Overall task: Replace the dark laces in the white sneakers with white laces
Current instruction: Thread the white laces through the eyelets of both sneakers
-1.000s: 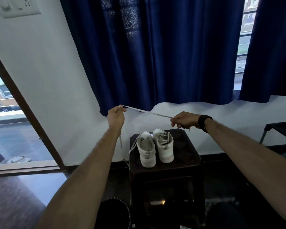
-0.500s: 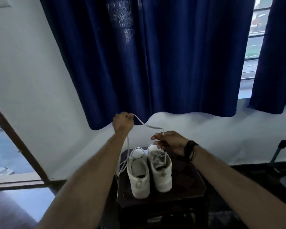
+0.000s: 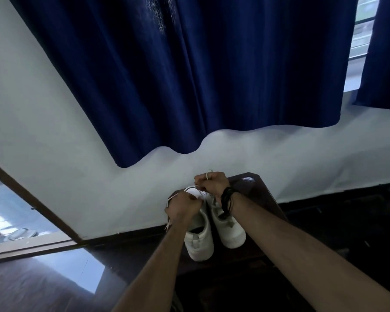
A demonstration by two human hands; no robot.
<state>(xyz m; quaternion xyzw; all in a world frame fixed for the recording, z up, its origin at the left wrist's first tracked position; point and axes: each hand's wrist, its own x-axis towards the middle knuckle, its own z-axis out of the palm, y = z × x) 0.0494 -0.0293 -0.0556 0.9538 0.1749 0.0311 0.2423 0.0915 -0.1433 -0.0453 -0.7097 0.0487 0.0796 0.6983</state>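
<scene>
Head view shows left hand (image 3: 182, 207) and right hand (image 3: 212, 183) both fisted around the white lace (image 3: 190, 188) above the white sneakers (image 3: 214, 228). Slack between fists could tangle while threading.

**Dark bench with a pair of white sneakers**

A small dark brown bench (image 3: 263, 199) stands in the lower middle of the frame, its far edge close against the white wall. Its top is glossy and catches a pale glint near the far right corner. Two white sneakers sit directly on it, side by side and just touching, heels toward the bottom of the frame. The left sneaker (image 3: 199, 239) lies a little lower in the frame than the right sneaker (image 3: 231, 230). The bench stands on a dark floor (image 3: 32, 287), which shows a bright reflection at the lower left beside an open doorway.
</scene>
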